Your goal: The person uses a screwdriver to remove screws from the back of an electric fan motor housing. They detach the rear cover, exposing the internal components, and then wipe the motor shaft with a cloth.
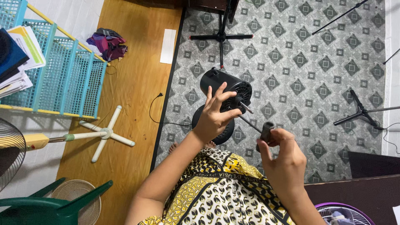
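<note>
Turquoise plastic lattice rack point(62, 79) far left holds stacked papers and booklets point(21, 54) on its upper shelf; a purple-rimmed basket point(346, 213) at the near right edge has what looks like crumpled cloth inside, hard to tell since it is cut off. Left hand point(214, 116) is closed around the black fan motor housing point(225, 85), a smooth plastic cylinder with a slotted vent face, fingers spread over its front, thumb beside the thin metal shaft point(245, 107) sticking out of it. The housing sits mid-scene over the grey diamond-pattern carpet point(291, 62), above a round black base point(216, 129). Right hand point(283, 160) pinches a small black plastic knob point(266, 131) between thumb and fingertips, just right of the shaft tip, not touching it. A thin black rod runs from near the housing to the knob. White cross-shaped fan stand point(104, 133) lies on the wooden floor point(137, 83) to the left, wire fan guard point(77, 200) and green plastic chair point(46, 206) near left. Black tripod legs point(358, 112) far right.
</note>
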